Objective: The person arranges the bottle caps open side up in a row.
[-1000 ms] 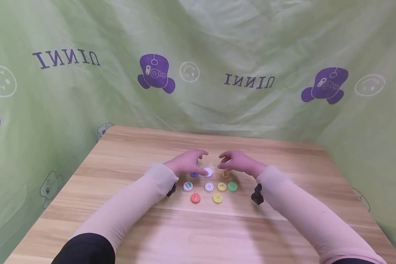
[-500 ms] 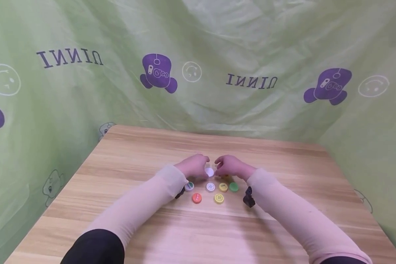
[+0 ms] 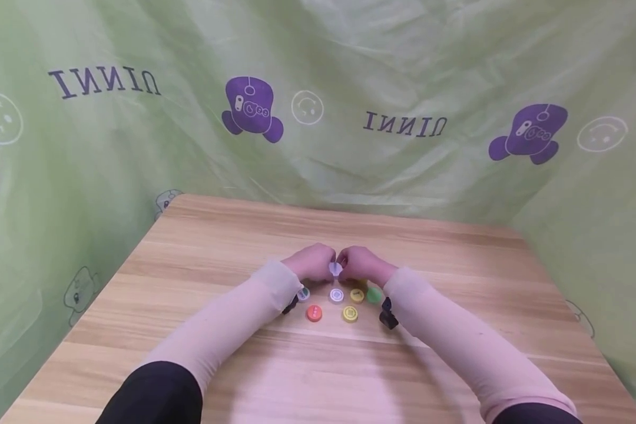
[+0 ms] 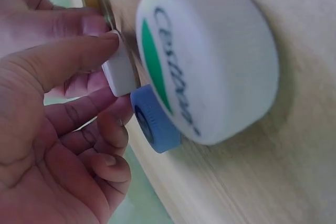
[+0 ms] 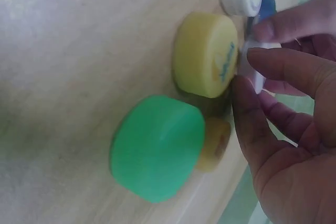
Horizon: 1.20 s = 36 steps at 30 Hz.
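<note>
A white bottle cap is between my two hands at the back of a group of caps. My left hand pinches its left side, thumb on top, other fingers loosely curled. From the other side my right hand pinches the same cap. Close to my left fingers lies a blue cap, with a white cap bearing a green mark nearer that camera. By my right hand lie a yellow cap, a green cap and an orange-yellow cap, partly hidden.
Nearer the person on the wooden table lie a red cap, a yellow cap with a square mark and a patterned white cap. Green printed cloth hangs behind the table and along its sides.
Both hands have come inward and together at the back white cap. Their fingers, apart from it a second ago, now pinch it, and it appears slightly raised.
</note>
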Each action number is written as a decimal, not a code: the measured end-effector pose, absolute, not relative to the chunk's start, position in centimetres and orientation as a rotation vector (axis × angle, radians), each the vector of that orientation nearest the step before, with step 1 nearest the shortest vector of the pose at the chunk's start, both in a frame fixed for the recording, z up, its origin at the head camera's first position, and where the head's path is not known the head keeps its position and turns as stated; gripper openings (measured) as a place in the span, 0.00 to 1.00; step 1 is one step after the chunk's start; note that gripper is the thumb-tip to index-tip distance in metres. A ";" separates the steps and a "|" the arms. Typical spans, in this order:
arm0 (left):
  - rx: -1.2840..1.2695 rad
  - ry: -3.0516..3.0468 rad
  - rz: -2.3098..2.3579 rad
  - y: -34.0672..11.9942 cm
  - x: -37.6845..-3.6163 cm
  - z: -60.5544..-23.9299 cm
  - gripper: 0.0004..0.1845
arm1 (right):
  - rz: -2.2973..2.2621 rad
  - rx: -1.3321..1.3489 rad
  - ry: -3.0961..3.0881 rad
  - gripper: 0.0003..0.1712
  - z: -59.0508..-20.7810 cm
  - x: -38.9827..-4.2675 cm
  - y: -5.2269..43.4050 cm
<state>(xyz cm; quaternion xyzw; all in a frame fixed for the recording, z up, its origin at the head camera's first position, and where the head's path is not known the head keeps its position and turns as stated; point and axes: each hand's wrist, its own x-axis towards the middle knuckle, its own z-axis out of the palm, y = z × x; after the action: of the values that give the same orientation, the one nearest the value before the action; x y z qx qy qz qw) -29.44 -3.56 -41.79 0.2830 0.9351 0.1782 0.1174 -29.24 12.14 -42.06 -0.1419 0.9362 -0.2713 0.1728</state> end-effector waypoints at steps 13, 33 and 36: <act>0.704 2.634 0.944 -5.6 -31.7 -41.5 0.13 | -1.056 -0.381 2.568 0.18 -40.7 -30.4 13.2; 0.144 2.021 1.921 -7.5 -33.8 -41.9 0.18 | -1.746 -0.138 2.305 0.14 -40.7 -32.8 11.1; 0.079 1.961 2.003 -7.8 -34.0 -42.0 0.18 | -1.846 -0.077 2.245 0.15 -41.1 -33.3 10.6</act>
<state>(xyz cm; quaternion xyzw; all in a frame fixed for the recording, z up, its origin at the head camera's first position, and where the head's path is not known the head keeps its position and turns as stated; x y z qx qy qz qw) -34.00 -7.82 -42.02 0.0278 0.6895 0.7041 0.1676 -33.31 10.63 -41.10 -0.0263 0.7669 -0.6305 0.1168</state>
